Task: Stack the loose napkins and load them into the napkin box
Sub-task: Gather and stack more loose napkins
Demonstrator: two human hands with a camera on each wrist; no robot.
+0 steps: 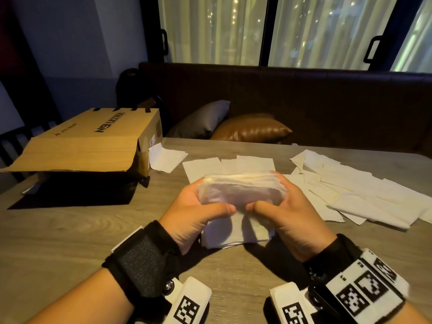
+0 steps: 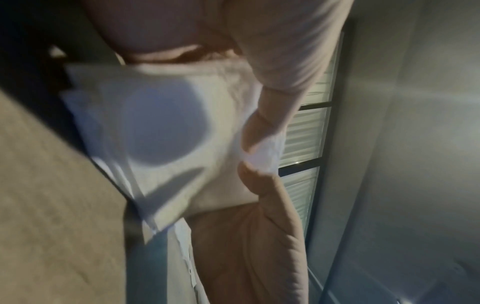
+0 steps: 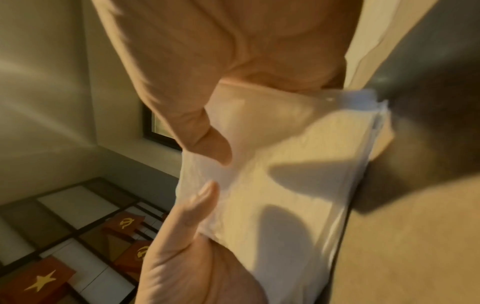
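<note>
While the cardboard box (image 1: 93,139) sits open at the far left of the wooden table (image 1: 58,242), the left hand (image 1: 194,213) and right hand (image 1: 287,213) are both clamped on the napkin stack (image 1: 240,192), one on each side, thumbs pressed on the near face, with its lower edge down against the table. Loose napkins (image 1: 355,190) are spread flat behind the stack and off to the right, one more lying just beside the box. Behind the table there's a dark bench with a grey cushion (image 1: 203,120) and a brown cushion (image 1: 252,129), then curtained windows (image 1: 327,29).
</note>
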